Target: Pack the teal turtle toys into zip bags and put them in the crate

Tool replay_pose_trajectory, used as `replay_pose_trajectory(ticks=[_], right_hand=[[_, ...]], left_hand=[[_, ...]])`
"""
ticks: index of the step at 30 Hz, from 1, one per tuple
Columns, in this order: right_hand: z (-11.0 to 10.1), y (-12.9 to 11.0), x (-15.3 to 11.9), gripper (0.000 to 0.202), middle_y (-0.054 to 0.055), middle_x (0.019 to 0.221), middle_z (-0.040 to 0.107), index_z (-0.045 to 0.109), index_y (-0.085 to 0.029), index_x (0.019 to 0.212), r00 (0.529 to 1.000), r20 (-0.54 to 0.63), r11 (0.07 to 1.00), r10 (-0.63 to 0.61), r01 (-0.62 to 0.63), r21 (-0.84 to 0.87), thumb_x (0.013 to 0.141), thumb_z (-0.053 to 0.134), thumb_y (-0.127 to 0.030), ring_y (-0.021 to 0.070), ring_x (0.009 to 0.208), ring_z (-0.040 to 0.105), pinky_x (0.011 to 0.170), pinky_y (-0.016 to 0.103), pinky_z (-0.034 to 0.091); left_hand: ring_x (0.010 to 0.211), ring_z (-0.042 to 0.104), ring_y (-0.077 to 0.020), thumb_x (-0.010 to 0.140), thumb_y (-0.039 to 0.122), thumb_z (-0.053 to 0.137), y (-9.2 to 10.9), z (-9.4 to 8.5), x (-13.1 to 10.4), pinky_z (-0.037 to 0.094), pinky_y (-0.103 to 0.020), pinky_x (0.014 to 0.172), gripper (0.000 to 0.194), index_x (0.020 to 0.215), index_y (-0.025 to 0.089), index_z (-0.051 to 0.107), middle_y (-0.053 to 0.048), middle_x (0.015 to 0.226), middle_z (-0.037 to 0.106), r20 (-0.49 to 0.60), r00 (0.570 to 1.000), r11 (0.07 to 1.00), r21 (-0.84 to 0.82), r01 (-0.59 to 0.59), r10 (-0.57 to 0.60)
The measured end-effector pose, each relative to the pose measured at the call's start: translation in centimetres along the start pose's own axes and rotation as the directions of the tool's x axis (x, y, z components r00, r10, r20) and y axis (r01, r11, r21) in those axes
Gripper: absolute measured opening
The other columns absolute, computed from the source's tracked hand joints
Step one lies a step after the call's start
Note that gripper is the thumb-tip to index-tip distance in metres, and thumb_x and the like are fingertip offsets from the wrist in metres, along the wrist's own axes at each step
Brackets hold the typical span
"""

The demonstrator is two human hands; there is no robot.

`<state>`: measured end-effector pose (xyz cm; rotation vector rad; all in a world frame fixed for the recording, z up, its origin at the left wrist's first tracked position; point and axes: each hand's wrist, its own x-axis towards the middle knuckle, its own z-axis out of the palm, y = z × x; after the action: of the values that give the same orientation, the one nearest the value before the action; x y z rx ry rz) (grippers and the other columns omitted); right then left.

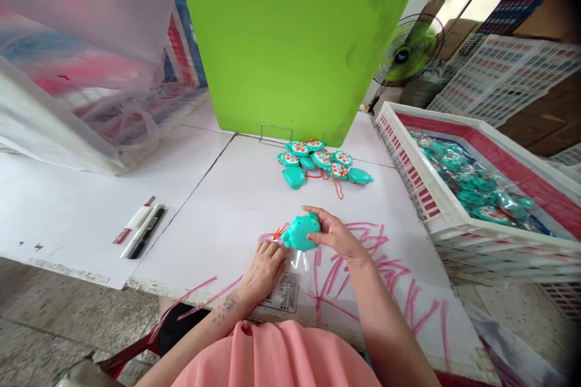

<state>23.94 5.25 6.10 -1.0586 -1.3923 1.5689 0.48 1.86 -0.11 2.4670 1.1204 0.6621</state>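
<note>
My right hand [334, 233] grips a turquoise turtle-shaped toy [300, 232] at its right edge, thumb on the plain back. An orange cord [280, 231] trails from the toy's left end. Just to the left, my left hand [267, 267] is closed on the upper part of a clear plastic bag [303, 266] at the table's front. The bag's printed label [287, 292] shows beside my left wrist. The left fingertips are partly hidden. Farther back lies a loose pile of similar toys [322, 160], some with orange and white button faces up, others face down.
A green board [290, 42] stands behind the pile, with a wire holder [276, 133] at its foot. To the right, a white crate [436, 227] holds bagged toys. Pens and a cutter [140, 230] lie on the left. A plastic-covered crate [82, 97] stands far left; a fan [402, 55] is behind.
</note>
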Motion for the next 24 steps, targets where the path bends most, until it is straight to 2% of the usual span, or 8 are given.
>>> replay_pose_trajectory(ticks=[2, 7, 10, 12, 14, 17, 20, 24], right_hand=[[0.2, 0.3, 0.4, 0.073, 0.002, 0.106, 0.057, 0.047, -0.024, 0.139, 1.0, -0.007, 1.0, 0.0, 0.0, 0.019, 0.074, 0.079, -0.028, 0.0139, 0.092, 0.056, 0.083, 0.026, 0.046], [-0.9, -0.1, -0.2, 0.07, 0.001, 0.098, 0.058, 0.05, -0.021, 0.138, 0.986, 0.163, 0.999, 0.043, -0.038, -0.035, 0.075, 0.078, -0.029, 0.0147, 0.091, 0.055, 0.083, 0.027, 0.044], [-1.4, -0.3, -0.8, 0.064, 0.001, 0.096, 0.058, 0.055, -0.021, 0.133, 0.984, 0.156, 0.987, 0.09, -0.068, -0.146, 0.074, 0.079, -0.029, 0.014, 0.089, 0.054, 0.081, 0.026, 0.044], [-1.2, -0.2, -1.0, 0.063, 0.001, 0.098, 0.058, 0.057, -0.02, 0.13, 0.981, 0.17, 0.987, 0.093, -0.068, -0.148, 0.072, 0.08, -0.028, 0.0138, 0.088, 0.054, 0.081, 0.026, 0.044], [-0.7, 0.2, -0.8, 0.064, 0.002, 0.1, 0.06, 0.056, -0.021, 0.13, 0.987, 0.148, 0.997, 0.056, -0.048, -0.063, 0.072, 0.08, -0.029, 0.0149, 0.09, 0.056, 0.081, 0.027, 0.045], [0.1, 1.3, 0.2, 0.063, 0.004, 0.107, 0.062, 0.052, -0.023, 0.132, 0.998, -0.064, 0.998, -0.008, 0.012, 0.054, 0.075, 0.077, -0.032, 0.017, 0.096, 0.059, 0.083, 0.029, 0.048], [0.4, 2.8, 1.5, 0.064, 0.006, 0.122, 0.062, 0.053, -0.022, 0.134, 0.975, -0.22, 0.999, -0.012, 0.004, -0.035, 0.075, 0.076, -0.036, 0.0203, 0.11, 0.058, 0.095, 0.034, 0.047], [1.4, 4.4, 2.7, 0.063, 0.008, 0.136, 0.057, 0.055, -0.02, 0.135, 0.994, -0.097, 0.975, 0.048, -0.068, -0.213, 0.078, 0.071, -0.043, 0.026, 0.126, 0.051, 0.111, 0.045, 0.035]], left_hand=[[0.092, 0.053, -0.0242, 0.097, 0.026, 0.045, 0.0, -0.1, 0.0, 0.046, -0.042, 0.083, 0.018, 0.108, 0.021, 0.057, -0.007, 0.1, 0.061, -0.006, 1.0, 1.0, -0.008, 0.0, 0.0], [0.086, 0.054, -0.0206, 0.093, 0.024, 0.05, -0.2, 0.0, -0.4, 0.048, -0.038, 0.079, 0.004, 0.093, 0.02, 0.049, -0.004, 0.09, 0.059, -0.077, 0.985, 0.958, -0.255, 0.129, -0.153], [0.089, 0.056, -0.0199, 0.092, 0.025, 0.054, -0.1, -0.1, -0.4, 0.048, -0.038, 0.083, 0.021, 0.112, 0.02, 0.046, -0.003, 0.093, 0.061, -0.099, 0.969, 0.923, -0.339, 0.181, -0.226], [0.093, 0.056, -0.0212, 0.093, 0.026, 0.054, 0.0, -0.3, -0.2, 0.046, -0.04, 0.087, 0.038, 0.128, 0.02, 0.041, -0.004, 0.096, 0.063, -0.074, 0.981, 0.946, -0.287, 0.148, -0.177], [0.093, 0.055, -0.0229, 0.095, 0.026, 0.05, 0.1, -0.4, 0.0, 0.045, -0.041, 0.086, 0.029, 0.123, 0.021, 0.049, -0.006, 0.097, 0.063, -0.017, 0.997, 0.983, -0.164, 0.078, -0.082], [0.089, 0.054, -0.0227, 0.098, 0.029, 0.042, 0.3, -0.4, 0.1, 0.044, -0.042, 0.082, 0.021, 0.103, 0.02, 0.06, -0.007, 0.096, 0.062, 0.051, 0.999, 1.0, 0.001, 0.0, 0.0], [0.092, 0.054, -0.0217, 0.1, 0.025, 0.039, 0.3, -0.2, 0.1, 0.045, -0.041, 0.084, 0.025, 0.115, 0.022, 0.059, -0.008, 0.103, 0.063, 0.048, 0.998, 0.999, 0.025, -0.033, 0.031], [0.088, 0.054, -0.0214, 0.098, 0.026, 0.045, 0.2, -0.2, -0.3, 0.047, -0.039, 0.08, 0.02, 0.102, 0.022, 0.065, -0.006, 0.092, 0.063, -0.006, 1.0, 1.0, 0.012, -0.026, 0.026]])
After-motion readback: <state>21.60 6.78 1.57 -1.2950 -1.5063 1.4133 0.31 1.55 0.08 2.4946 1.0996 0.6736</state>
